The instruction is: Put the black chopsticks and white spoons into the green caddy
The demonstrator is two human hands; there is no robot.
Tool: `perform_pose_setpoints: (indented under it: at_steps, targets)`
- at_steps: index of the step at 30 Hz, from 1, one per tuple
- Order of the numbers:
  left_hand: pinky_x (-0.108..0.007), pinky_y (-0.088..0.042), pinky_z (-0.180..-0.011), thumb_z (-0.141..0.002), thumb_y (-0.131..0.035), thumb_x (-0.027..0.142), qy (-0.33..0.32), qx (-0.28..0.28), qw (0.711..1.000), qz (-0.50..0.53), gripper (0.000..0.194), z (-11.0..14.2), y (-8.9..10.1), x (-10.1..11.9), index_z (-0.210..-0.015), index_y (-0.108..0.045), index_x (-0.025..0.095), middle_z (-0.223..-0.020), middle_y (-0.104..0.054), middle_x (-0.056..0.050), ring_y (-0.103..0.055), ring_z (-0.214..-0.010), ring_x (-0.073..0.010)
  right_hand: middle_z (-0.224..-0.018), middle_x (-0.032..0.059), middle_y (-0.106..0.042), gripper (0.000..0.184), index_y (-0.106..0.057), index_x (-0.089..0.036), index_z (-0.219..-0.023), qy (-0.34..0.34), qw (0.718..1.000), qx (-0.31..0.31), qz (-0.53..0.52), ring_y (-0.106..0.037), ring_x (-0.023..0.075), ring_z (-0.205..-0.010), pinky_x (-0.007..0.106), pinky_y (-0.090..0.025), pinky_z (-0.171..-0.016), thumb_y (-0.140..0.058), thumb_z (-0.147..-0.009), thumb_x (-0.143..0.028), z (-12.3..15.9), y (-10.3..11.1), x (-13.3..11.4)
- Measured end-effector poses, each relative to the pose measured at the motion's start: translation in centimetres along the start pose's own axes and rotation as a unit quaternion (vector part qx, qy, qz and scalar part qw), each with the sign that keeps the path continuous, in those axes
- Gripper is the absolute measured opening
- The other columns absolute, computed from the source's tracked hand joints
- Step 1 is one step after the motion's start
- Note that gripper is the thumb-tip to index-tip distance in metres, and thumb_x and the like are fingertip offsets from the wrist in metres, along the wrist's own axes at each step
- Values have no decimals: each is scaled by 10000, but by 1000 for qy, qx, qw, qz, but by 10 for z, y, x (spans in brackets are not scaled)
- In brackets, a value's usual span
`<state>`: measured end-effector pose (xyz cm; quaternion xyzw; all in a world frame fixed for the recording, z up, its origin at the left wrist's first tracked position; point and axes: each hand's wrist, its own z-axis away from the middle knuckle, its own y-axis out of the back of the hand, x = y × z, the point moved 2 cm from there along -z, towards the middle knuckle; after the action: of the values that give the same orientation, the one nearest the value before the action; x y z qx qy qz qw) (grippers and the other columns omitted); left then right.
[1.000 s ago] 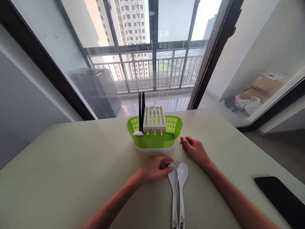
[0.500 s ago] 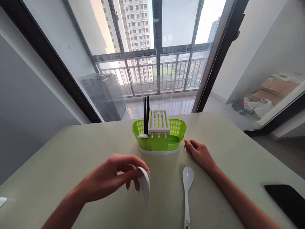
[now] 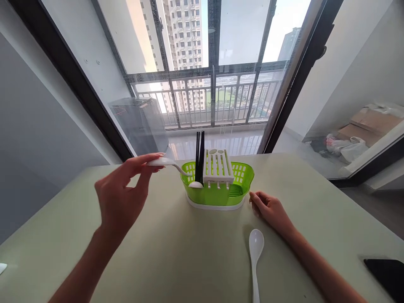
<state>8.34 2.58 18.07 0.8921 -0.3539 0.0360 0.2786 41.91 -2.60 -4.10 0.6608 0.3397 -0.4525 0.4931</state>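
Observation:
My left hand (image 3: 121, 198) is raised over the table and pinches a white spoon (image 3: 167, 163) by its bowl end. The spoon's handle points right, with its tip at the left rim of the green cutlery basket (image 3: 217, 193). The basket holds black chopsticks (image 3: 199, 155), a white slotted insert (image 3: 217, 166) and another white spoon bowl (image 3: 195, 184). My right hand (image 3: 269, 209) lies on the table just right of the basket, fingers loosely bent, holding nothing. A second white spoon (image 3: 256, 252) lies on the table in front of that hand.
A black phone (image 3: 386, 273) lies near the table's right edge. A small white object (image 3: 1, 267) shows at the far left edge. Behind the pale table (image 3: 176, 261) is a glass door onto a balcony.
My left hand lifted one of the two spoons off the table, swung left, then rose and carried it to the basket's left rim. The right hand stayed put.

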Motion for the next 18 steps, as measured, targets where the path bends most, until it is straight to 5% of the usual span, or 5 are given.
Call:
perform_pose_setpoints:
  at_steps: [5,18]
  targets:
    - [-264,-607,-828,-962,-651,252,-92,-54,993,51,126,13,-32,-18,-1032,-755,269,-1045,-811,35,-775,-960,-165,-581,-15,-592,512,-603,-220,-734,-6,1000,-8,8,-496,144,-500,265,-421,-548,-493,-947,-672,0,0,-1]
    - [-333,-584,-918,-983,-604,179,-136,-156,967,147,202,39,-61,-36,-1114,-725,274,-1102,-796,-3,-723,-1012,-165,-565,-17,-562,514,-587,-222,-720,-10,1000,-5,20,-481,147,-509,262,-399,-533,-487,-952,-669,3,0,-9]
